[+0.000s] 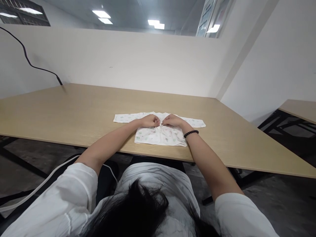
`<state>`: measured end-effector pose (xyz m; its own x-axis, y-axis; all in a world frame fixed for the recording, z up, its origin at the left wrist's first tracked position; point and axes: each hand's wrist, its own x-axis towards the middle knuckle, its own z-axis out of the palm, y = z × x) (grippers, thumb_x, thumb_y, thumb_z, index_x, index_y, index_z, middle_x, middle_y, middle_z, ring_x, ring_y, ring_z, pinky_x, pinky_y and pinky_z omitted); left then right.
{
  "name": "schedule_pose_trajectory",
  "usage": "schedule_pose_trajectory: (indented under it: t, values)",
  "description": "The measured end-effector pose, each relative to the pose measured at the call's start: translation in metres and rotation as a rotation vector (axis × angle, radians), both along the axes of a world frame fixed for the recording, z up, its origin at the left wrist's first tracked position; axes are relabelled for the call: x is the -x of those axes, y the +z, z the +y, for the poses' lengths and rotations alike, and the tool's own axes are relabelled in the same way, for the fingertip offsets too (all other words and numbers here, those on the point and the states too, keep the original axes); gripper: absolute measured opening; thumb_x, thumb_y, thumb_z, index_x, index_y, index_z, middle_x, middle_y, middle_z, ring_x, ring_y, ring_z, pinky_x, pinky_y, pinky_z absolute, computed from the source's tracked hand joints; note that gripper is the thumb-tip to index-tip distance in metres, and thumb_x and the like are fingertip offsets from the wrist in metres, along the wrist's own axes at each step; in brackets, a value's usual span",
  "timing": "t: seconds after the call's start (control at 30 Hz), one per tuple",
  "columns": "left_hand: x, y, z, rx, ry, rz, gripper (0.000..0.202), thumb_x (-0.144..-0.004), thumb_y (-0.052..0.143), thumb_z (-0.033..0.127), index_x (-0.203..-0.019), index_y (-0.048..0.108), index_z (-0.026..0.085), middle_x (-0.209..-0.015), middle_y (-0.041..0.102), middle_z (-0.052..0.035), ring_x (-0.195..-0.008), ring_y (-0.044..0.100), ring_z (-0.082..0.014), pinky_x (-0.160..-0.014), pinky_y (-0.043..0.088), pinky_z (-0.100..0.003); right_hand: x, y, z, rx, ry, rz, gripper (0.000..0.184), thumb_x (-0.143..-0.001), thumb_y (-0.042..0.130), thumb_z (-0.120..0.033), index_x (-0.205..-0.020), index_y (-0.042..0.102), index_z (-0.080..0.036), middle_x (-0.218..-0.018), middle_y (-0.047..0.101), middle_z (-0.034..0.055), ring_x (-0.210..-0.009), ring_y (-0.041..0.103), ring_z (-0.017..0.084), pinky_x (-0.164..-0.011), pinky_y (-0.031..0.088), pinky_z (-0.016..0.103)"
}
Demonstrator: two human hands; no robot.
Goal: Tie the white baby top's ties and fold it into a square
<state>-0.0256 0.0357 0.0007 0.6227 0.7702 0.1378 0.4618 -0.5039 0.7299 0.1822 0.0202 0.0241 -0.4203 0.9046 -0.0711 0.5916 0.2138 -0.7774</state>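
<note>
A small white long-sleeved baby shirt (160,136) with a faint coloured print lies flat on the table, its sleeves stretched out to both sides. My left hand (150,120) is closed at the middle of the shirt's front, fingertips pinching the cloth along the centre line. Close beside it, my right hand (172,120) pinches the other side of the same front opening. A thin strip or tie shows between the fingertips, too small to make out clearly. A dark beaded bracelet (191,133) circles my right wrist.
The wooden table (81,108) runs back to a white partition (138,62) with a glass pane above. A black cable (37,67) hangs down at the left. Another table (300,108) stands at the far right. A white cord (37,191) passes at lower left.
</note>
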Motion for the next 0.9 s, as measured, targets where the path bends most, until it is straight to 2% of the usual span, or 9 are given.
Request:
schedule_pose_trajectory:
  t: [0.13, 0.3, 0.43, 0.53, 0.73, 0.9]
  values:
    - [0.001, 0.002, 0.001, 0.025, -0.02, 0.052, 0.017, -0.07, 0.066, 0.031, -0.078, 0.072, 0.017, -0.062, 0.06, 0.0014, -0.058, 0.051, -0.013, -0.058, 0.038, -0.025, -0.001, 0.002, 0.002, 0.041, 0.068, -0.025, 0.024, -0.065, 0.072, -0.028, -0.051, 0.055, -0.018, -0.044, 0.038, -0.0059, -0.045, 0.03, 0.008, -0.044, 0.023, 0.025]
    - [0.002, 0.004, 0.0, 0.034, -0.001, 0.08, 0.02, -0.071, 0.067, 0.035, -0.078, 0.069, 0.016, -0.068, 0.063, -0.0008, -0.062, 0.053, -0.0138, -0.059, 0.036, -0.026, -0.003, 0.004, 0.005, 0.112, 0.077, 0.034, 0.031, -0.066, 0.072, -0.029, -0.048, 0.048, -0.019, -0.047, 0.04, -0.0052, -0.049, 0.031, 0.009, -0.047, 0.025, 0.026]
    - [0.001, 0.004, -0.002, 0.029, 0.012, 0.086, 0.021, -0.072, 0.066, 0.037, -0.076, 0.067, 0.016, -0.068, 0.062, -0.001, -0.063, 0.052, -0.0141, -0.058, 0.035, -0.026, -0.002, -0.002, 0.009, 0.145, 0.008, 0.064, 0.015, -0.06, 0.075, -0.03, -0.063, 0.068, -0.017, -0.051, 0.051, -0.0037, -0.051, 0.038, 0.01, -0.048, 0.028, 0.025]
    - [0.0, 0.004, -0.003, 0.036, 0.017, 0.073, 0.02, -0.07, 0.067, 0.037, -0.073, 0.065, 0.017, -0.065, 0.058, 0.0004, -0.06, 0.049, -0.013, -0.057, 0.034, -0.026, 0.0, -0.004, 0.01, 0.121, -0.045, 0.034, 0.022, -0.056, 0.079, -0.033, -0.069, 0.073, -0.016, -0.053, 0.054, -0.0037, -0.051, 0.039, 0.01, -0.048, 0.028, 0.025]
    - [0.001, 0.005, -0.004, 0.098, -0.032, -0.009, 0.016, -0.067, 0.067, 0.032, -0.066, 0.064, 0.016, -0.057, 0.052, 0.0029, -0.055, 0.042, -0.0108, -0.055, 0.031, -0.025, 0.007, -0.003, 0.003, 0.046, -0.074, -0.077, 0.022, -0.059, 0.08, -0.035, -0.062, 0.067, -0.017, -0.045, 0.04, -0.0071, -0.046, 0.029, 0.008, -0.045, 0.022, 0.025]
    - [0.003, 0.006, -0.003, 0.107, 0.03, -0.024, 0.024, -0.071, 0.067, 0.039, -0.071, 0.069, 0.015, -0.056, 0.051, 0.0024, -0.052, 0.04, -0.0107, -0.052, 0.028, -0.025, 0.009, -0.001, 0.001, 0.037, -0.078, -0.094, 0.028, -0.061, 0.078, -0.033, -0.054, 0.056, -0.018, -0.043, 0.033, -0.0078, -0.045, 0.026, 0.008, -0.045, 0.018, 0.026]
